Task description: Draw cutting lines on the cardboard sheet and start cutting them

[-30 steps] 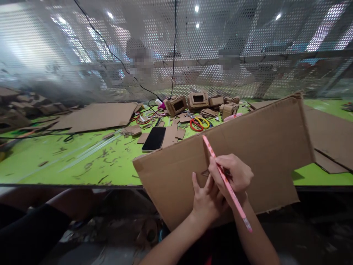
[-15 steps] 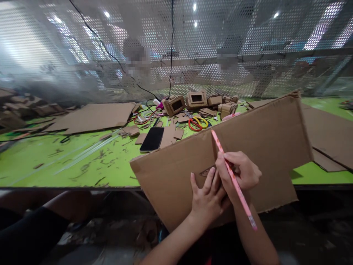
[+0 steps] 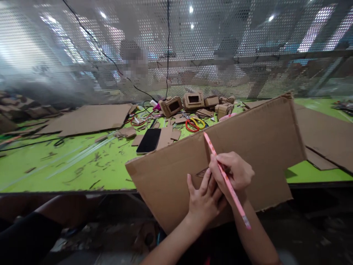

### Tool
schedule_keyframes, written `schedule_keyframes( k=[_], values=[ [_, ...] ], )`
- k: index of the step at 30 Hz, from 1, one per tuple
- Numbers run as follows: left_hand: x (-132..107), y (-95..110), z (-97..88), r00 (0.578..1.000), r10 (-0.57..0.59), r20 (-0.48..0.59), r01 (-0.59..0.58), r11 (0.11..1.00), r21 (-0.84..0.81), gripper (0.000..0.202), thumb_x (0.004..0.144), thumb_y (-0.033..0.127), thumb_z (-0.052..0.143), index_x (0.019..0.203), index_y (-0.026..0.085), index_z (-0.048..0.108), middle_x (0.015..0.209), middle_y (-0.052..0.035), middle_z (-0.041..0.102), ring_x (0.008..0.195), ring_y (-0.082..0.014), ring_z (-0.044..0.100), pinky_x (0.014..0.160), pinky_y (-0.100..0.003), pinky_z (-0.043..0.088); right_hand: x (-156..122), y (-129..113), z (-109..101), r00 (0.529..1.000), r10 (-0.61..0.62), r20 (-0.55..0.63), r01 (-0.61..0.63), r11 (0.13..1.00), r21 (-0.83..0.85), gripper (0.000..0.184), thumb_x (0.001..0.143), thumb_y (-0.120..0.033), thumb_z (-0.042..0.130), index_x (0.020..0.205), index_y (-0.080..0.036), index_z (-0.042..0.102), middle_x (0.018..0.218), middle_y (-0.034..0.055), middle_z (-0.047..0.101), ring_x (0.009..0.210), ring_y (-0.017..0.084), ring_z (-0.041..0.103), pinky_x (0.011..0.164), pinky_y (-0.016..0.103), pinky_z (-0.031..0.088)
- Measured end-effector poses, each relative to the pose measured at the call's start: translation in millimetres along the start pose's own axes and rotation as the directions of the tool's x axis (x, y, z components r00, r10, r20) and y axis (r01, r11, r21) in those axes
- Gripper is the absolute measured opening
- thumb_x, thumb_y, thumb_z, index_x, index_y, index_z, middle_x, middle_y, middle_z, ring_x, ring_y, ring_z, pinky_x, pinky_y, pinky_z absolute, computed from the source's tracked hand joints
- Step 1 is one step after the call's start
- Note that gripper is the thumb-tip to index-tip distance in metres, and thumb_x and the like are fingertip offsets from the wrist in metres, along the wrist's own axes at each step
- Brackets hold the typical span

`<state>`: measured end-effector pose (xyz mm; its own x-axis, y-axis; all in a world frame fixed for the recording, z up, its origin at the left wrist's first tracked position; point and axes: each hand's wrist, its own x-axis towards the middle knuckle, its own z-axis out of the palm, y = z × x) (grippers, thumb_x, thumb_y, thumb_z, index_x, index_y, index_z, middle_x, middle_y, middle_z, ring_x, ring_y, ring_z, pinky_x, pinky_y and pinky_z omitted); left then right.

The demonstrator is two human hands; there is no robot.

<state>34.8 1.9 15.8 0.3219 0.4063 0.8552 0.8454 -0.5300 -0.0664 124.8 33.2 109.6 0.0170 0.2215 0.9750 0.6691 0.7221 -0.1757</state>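
A large brown cardboard sheet (image 3: 256, 143) lies tilted over the near edge of the green table (image 3: 68, 165). My right hand (image 3: 234, 173) is closed around a pink pencil (image 3: 226, 180), its tip down on the sheet beside a small cardboard piece (image 3: 202, 172). My left hand (image 3: 205, 198) lies on the sheet with fingers stretched out, pressing that small piece down right next to my right hand.
A black phone (image 3: 149, 140) lies mid-table among cardboard scraps. Red and yellow scissors (image 3: 194, 124), small cardboard boxes (image 3: 193, 101) and cables sit at the back before a perforated screen. Flat cardboard sheets lie at left (image 3: 88, 117) and right (image 3: 325, 136). Another person's arm (image 3: 41, 224) is at lower left.
The view has drifted slightly. My right hand with the pencil shifted a little right and then back left on the sheet; my left hand has stayed pressed in place.
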Motion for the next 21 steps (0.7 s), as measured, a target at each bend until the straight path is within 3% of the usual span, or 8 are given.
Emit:
schedule_keyframes(
  k=[6,12,19,21],
  values=[
    [1.3,1.1,-0.7,1.0,-0.019,-0.013,0.02,1.0,0.012,0.032,0.09,0.041,0.047,0.114,0.026,0.062,0.124,-0.0073,0.065,0.146,-0.0165,0.014,0.115,-0.062,-0.001,0.7,4.6,-3.6,0.996,0.036,-0.087,-0.042,0.997,-0.071,0.019,0.072,-0.007,0.07,0.08,-0.019,0.058,0.067,-0.0033,0.066,0.053,0.006,0.057,0.053,0.018,0.05],
    [0.1,0.2,-1.4,1.0,-0.012,-0.002,0.012,1.0,-0.02,0.035,0.09,0.042,0.047,0.118,0.026,0.061,0.119,-0.0063,0.067,0.147,-0.0177,0.008,0.115,-0.061,-0.006,2.1,0.0,-1.1,1.0,-0.023,0.005,0.023,1.0,0.006,0.022,0.072,-0.003,0.069,0.083,-0.018,0.057,0.068,-0.0012,0.066,0.057,0.008,0.057,0.053,0.019,0.049],
    [0.2,1.5,-0.6,1.0,-0.02,-0.009,0.02,1.0,0.002,0.035,0.089,0.04,0.049,0.116,0.02,0.059,0.123,-0.0102,0.065,0.145,-0.0173,0.015,0.115,-0.062,-0.001,3.2,9.5,-5.6,0.994,0.026,-0.108,-0.036,0.995,-0.091,0.019,0.072,-0.006,0.07,0.079,-0.019,0.059,0.068,-0.0032,0.066,0.053,0.006,0.056,0.053,0.017,0.048],
    [0.5,1.6,-0.9,1.0,-0.02,-0.009,0.02,1.0,-0.001,0.034,0.089,0.039,0.049,0.116,0.021,0.06,0.122,-0.0093,0.066,0.146,-0.017,0.013,0.115,-0.062,-0.002,3.4,7.9,-4.4,0.998,0.01,-0.066,-0.014,0.999,-0.053,0.02,0.072,-0.005,0.07,0.081,-0.018,0.059,0.068,-0.0028,0.066,0.055,0.006,0.057,0.053,0.018,0.049]
  ],
)
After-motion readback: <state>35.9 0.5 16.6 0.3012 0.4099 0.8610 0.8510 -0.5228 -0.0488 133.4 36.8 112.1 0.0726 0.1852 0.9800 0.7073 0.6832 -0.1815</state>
